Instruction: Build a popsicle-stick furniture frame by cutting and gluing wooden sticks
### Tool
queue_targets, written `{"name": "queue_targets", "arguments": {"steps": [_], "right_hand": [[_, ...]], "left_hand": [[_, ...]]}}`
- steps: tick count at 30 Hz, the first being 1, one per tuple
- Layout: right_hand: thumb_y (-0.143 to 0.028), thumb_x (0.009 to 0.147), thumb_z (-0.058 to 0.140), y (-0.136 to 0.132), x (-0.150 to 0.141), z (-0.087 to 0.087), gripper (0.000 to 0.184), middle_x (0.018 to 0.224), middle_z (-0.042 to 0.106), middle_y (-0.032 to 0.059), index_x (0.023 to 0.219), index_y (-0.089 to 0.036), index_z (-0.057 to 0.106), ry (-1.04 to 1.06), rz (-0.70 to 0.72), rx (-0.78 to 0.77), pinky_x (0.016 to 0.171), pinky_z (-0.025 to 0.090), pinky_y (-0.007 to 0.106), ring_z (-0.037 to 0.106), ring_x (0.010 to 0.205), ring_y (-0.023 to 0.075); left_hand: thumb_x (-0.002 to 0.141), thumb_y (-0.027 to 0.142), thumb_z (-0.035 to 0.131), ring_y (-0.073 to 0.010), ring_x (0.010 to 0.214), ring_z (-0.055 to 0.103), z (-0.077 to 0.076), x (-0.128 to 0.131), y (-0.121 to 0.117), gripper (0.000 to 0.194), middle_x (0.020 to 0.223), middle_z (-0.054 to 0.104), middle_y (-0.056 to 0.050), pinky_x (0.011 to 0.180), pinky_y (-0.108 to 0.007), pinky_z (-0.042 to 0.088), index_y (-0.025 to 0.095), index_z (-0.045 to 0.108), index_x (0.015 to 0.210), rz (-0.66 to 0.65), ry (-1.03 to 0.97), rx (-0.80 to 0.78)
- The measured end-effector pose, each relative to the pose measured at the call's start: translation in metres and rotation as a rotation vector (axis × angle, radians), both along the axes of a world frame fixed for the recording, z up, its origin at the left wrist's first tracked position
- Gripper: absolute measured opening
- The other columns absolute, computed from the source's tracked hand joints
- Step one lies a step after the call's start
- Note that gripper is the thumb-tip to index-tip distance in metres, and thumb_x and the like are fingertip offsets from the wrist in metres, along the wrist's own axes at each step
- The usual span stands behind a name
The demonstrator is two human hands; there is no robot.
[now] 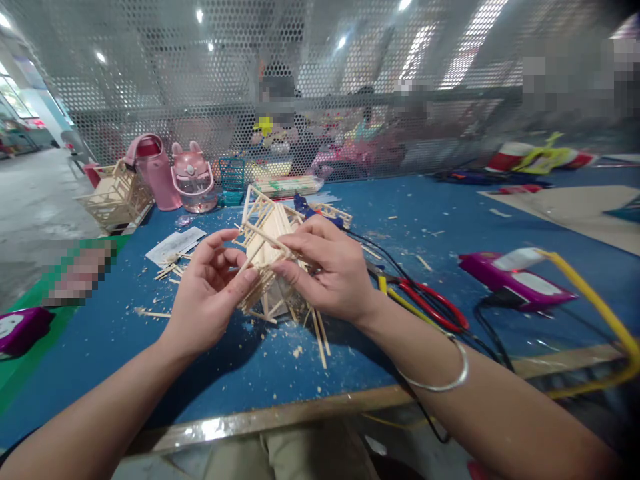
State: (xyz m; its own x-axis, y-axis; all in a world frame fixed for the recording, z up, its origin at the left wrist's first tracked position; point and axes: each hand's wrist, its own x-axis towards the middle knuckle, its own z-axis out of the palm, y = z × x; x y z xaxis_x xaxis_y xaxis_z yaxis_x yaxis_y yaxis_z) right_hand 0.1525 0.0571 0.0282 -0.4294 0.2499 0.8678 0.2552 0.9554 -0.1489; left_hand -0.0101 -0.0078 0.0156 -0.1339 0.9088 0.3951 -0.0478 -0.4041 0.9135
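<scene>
I have a small angled frame of thin, pale wooden sticks (267, 235) at the centre of the frame, held between the two hands just over a larger stick-built structure with a closely planked top (280, 223). The right hand (327, 270) pinches one corner of the small frame, thumb and fingertips closed on it. The left hand (213, 287) grips the lower end of a stick between its thumb and curled fingers, while the index finger stands partly open (how firmly it presses, I cannot tell).

Around the structure I see loose sticks and pale crumbs scattered on the blue tabletop (215, 380). Left of centre lies a white sheet of paper (175, 247); just behind the right hand sits a dark blue tool (303, 205), partly hidden. A pair of red looped handles (435, 305) lies right of centre, near the right forearm, which wears a silver bangle (457, 373).

Further out, toward the right edge, I find a purple and white device with a yellow cable (515, 283). At the upper left stand a tall pink flask (161, 173) and, just beside it, a clear bottle with a pink eared lid (194, 180). A grey perforated metal screen (200, 87) spans the top of the frame.
</scene>
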Motion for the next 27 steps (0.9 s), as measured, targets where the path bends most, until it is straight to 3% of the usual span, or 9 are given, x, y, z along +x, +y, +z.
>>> {"name": "queue_targets", "arguments": {"steps": [7,15,19,23,27], "right_hand": [[-0.033,0.080,0.057,0.001,0.001,0.001,0.021,0.070,0.051,0.0020,0.091,-0.016,0.064,-0.001,-0.013,-0.011,0.061,0.043,0.029,0.049,0.068,0.0144],[-0.031,0.079,0.059,0.000,0.001,0.000,0.021,0.070,0.051,0.0027,0.090,-0.014,0.064,-0.007,-0.001,0.000,0.061,0.044,0.028,0.050,0.069,0.0138],[-0.032,0.079,0.059,0.000,0.000,0.000,0.020,0.070,0.051,0.0020,0.089,-0.015,0.063,0.003,-0.002,-0.013,0.060,0.044,0.028,0.050,0.068,0.0136],[-0.031,0.079,0.058,0.001,0.000,0.000,0.016,0.071,0.055,0.0015,0.086,-0.017,0.062,0.040,-0.026,-0.024,0.061,0.043,0.029,0.050,0.068,0.0136],[-0.028,0.078,0.059,0.002,0.000,0.001,0.012,0.074,0.058,0.0010,0.085,-0.019,0.061,0.103,-0.058,-0.057,0.064,0.042,0.030,0.051,0.069,0.0139]], "left_hand": [[0.072,0.013,0.061,-0.0087,0.070,0.056,-0.002,-0.007,0.000,0.040,0.079,0.060,0.002,0.062,-0.019,0.045,0.023,0.049,0.109,-0.081,-0.074,0.013],[0.074,0.019,0.057,-0.0179,0.086,0.063,-0.001,-0.008,0.003,0.037,0.086,0.069,-0.003,0.080,-0.033,0.046,0.023,0.049,0.110,-0.091,-0.164,-0.062],[0.073,0.019,0.059,-0.0150,0.093,0.060,0.000,-0.016,0.012,0.039,0.107,0.063,-0.003,0.078,-0.028,0.047,0.026,0.048,0.110,0.111,-0.206,-0.028],[0.066,0.021,0.070,-0.0071,0.068,0.057,-0.002,-0.030,0.022,0.029,0.078,0.061,0.002,0.067,-0.021,0.046,0.020,0.057,0.093,0.337,-0.111,-0.001],[0.059,0.027,0.075,-0.0090,0.063,0.059,-0.002,-0.034,0.022,0.023,0.069,0.064,0.001,0.066,-0.023,0.048,0.017,0.065,0.077,0.392,-0.018,-0.057]]}}
